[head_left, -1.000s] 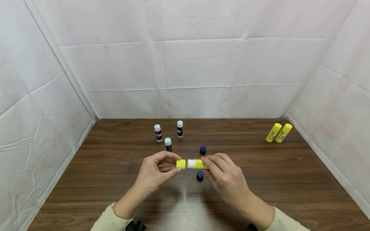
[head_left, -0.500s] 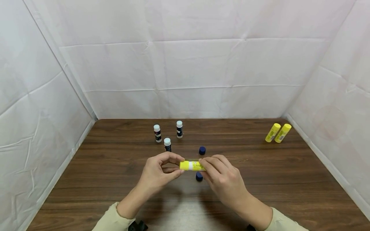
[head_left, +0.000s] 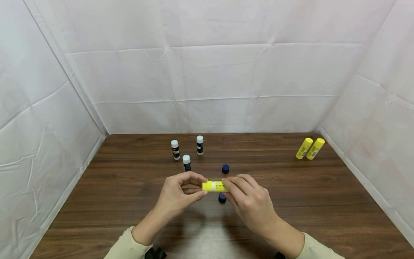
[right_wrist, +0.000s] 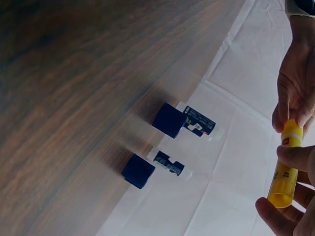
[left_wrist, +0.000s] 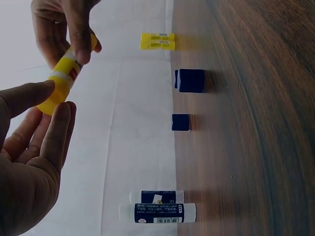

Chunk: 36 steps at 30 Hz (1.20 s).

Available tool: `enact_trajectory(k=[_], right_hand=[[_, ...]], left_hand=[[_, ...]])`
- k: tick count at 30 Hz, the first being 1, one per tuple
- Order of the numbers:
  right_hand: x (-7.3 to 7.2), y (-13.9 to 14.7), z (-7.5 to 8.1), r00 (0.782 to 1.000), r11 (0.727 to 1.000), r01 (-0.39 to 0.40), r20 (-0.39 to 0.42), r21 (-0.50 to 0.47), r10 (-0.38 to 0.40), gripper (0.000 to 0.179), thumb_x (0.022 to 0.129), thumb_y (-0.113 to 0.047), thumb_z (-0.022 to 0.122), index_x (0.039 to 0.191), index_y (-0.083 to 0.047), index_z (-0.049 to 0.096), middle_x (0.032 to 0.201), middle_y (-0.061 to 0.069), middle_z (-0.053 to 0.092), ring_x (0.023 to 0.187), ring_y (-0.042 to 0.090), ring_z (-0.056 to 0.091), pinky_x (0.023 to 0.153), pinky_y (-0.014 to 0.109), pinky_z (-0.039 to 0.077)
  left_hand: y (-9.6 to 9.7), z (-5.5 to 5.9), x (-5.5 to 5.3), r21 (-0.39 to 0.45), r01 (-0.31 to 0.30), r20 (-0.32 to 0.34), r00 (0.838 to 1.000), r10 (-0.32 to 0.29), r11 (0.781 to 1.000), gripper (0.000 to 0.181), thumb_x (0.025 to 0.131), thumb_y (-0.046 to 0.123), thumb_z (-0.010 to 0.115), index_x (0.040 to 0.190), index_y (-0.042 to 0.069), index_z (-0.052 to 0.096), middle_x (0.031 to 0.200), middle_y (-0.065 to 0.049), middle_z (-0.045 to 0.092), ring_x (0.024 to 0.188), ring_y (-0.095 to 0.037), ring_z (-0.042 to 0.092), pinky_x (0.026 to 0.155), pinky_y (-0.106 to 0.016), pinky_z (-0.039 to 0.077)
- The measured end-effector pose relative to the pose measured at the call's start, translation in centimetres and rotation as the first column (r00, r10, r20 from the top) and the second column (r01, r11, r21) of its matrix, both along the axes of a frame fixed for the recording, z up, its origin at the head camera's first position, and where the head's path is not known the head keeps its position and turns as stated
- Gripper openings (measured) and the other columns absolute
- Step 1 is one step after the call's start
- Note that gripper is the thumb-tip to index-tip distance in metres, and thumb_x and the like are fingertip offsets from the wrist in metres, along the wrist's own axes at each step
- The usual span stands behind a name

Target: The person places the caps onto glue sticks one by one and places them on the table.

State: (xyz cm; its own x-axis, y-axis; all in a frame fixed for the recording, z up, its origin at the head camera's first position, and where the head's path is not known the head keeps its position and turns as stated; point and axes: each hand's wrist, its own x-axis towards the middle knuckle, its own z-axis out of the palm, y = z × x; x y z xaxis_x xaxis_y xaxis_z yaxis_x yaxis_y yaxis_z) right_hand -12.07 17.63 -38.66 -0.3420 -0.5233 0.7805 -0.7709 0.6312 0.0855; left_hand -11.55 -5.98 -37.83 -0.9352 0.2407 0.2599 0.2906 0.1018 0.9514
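Observation:
A yellow glue stick [head_left: 220,186] lies level between both hands, above the table. My right hand [head_left: 250,196] grips its labelled barrel. With thumb and fingertips, my left hand [head_left: 178,190] pinches the yellow cap [head_left: 207,186] at the left end. The cap sits over the stick's white end, and a narrow white band shows between cap and label. Below the glue stick stands one dark blue cap [head_left: 222,198], with a second blue cap [head_left: 225,168] farther back. In the right wrist view, the barrel's far end [right_wrist: 280,199] shows past the right thumb.
Three navy glue sticks with white tops [head_left: 186,162] stand upright at the back left of the brown wooden table [head_left: 136,180]. Two yellow glue sticks [head_left: 309,148] stand side by side at the back right. White cloth walls [head_left: 216,72] enclose the table's back and sides.
The yellow cap and barrel, apart one second ago, have come together. The white band between them has narrowed. Both hands have stayed nearly in place over the last half second.

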Motion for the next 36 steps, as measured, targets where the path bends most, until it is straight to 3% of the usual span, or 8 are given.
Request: enact_trajectory(k=[7,22,29,36], right_hand=[[0.0,-0.3,-0.1,1.000,1.000,-0.018,-0.014,-0.015,0.018,0.029,0.083,-0.014,0.080,0.109,-0.004,0.077,0.100,0.006,0.072,0.091,0.023,0.067,0.070,0.032,0.062],[0.5,-1.1,0.4,0.999,0.999,-0.017,-0.040,-0.042,0.015,0.037,0.075,-0.007,0.086,0.110,-0.003,0.077,0.100,0.007,0.073,0.093,0.024,0.068,0.069,0.032,0.062],[0.7,-1.5,0.3,1.000,0.999,0.004,-0.014,-0.046,-0.005,0.039,0.069,-0.002,0.089,0.105,-0.001,0.077,0.098,0.009,0.073,0.090,0.024,0.068,0.073,0.029,0.062],[0.6,-1.7,0.1,1.000,0.997,0.014,0.007,-0.073,-0.014,0.034,0.070,-0.001,0.088,0.102,0.000,0.077,0.097,0.009,0.073,0.088,0.023,0.068,0.071,0.028,0.062]], left_hand=[[0.0,-0.1,0.1,-0.015,-0.016,0.025,1.000,0.016,1.000,0.025,0.081,-0.002,0.083,0.103,0.003,0.074,0.103,-0.014,0.075,0.089,-0.024,0.075,0.076,-0.030,0.062],[0.0,-0.1,0.5,0.020,-0.073,0.053,0.996,0.072,0.997,0.027,0.074,-0.002,0.088,0.099,0.005,0.080,0.099,-0.012,0.077,0.082,-0.022,0.076,0.071,-0.032,0.062],[0.2,-0.3,0.6,0.024,-0.084,-0.016,0.996,0.085,0.996,0.027,0.072,0.001,0.089,0.098,0.006,0.081,0.100,-0.010,0.078,0.083,-0.020,0.076,0.070,-0.032,0.062],[0.5,-0.7,0.5,0.010,-0.115,-0.094,0.989,0.115,0.993,0.027,0.070,0.001,0.090,0.094,0.008,0.082,0.097,-0.006,0.078,0.084,-0.016,0.076,0.069,-0.034,0.063]])
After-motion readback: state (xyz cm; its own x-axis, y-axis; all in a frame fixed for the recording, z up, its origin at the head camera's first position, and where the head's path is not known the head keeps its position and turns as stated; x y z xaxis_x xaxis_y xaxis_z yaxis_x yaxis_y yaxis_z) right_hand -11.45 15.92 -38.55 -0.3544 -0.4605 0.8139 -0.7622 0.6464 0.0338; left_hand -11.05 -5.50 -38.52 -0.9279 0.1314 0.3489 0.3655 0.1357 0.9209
